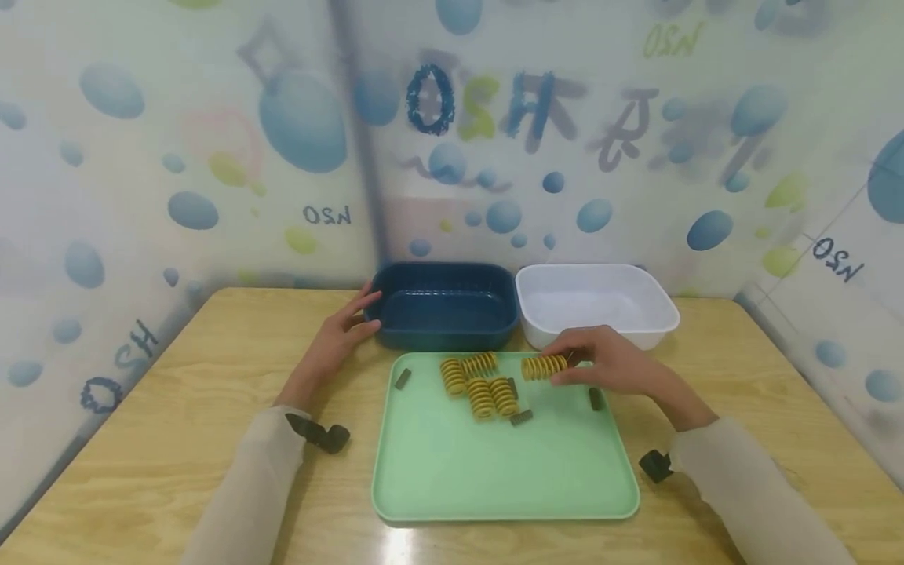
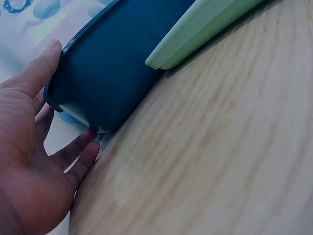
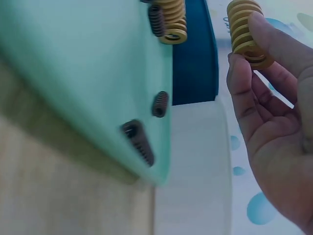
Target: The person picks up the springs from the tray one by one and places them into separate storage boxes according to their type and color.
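Above the green tray [image 1: 494,471], far side: your right hand [image 1: 610,359] pinches one yellow spring [image 1: 544,366] near its right end, raised off the surface.
Blue bin [image 1: 443,339], left end: your left hand [image 1: 337,333] rests extended fingers against it, with no closed grasp seen.
Spring weight: probably metal, so expect it dense for its size.
Spring stiffness: thick, close coils; likely very stiff, and not fragile under your fingertips.
Spring surface: looks smooth, perhaps slightly slick; its round body could roll if you let it slip.
Where to hold: thumb opposite fingers across the barrel; mid-length should balance better than the end.
Dark springs [image 1: 521,417]: smaller, likely lighter; they call for a fingertip pinch.
Hidden: your right hand covers part of the held spring and, from the head, some tray and part of the white bin's [image 1: 596,298] near rim.
Cut off: the right wrist view crops the yellow cluster [image 1: 482,399] at the top.
Hard to tell: how firmly your left fingers press.
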`<action>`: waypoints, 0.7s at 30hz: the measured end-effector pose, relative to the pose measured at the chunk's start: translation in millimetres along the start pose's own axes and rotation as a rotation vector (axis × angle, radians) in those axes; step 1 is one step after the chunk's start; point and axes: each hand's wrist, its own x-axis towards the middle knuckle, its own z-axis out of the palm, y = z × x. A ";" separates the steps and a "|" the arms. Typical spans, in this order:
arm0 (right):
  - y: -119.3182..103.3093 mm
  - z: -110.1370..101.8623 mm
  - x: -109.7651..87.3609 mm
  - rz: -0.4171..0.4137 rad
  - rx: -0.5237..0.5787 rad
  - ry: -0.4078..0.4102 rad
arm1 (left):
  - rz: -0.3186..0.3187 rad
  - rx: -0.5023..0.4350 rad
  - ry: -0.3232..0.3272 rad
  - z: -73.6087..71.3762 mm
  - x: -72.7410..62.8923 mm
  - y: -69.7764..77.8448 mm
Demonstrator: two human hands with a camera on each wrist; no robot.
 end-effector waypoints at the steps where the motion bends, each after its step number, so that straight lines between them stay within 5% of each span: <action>1: -1.4 -1.4 2.5 -0.003 0.004 0.000 | -0.001 0.002 0.001 -0.1 -0.2 0.1; 21: -12.5 -9.0 50.5 0.057 -0.051 0.024 | 0.004 -0.029 -0.003 0.5 -0.2 -2.1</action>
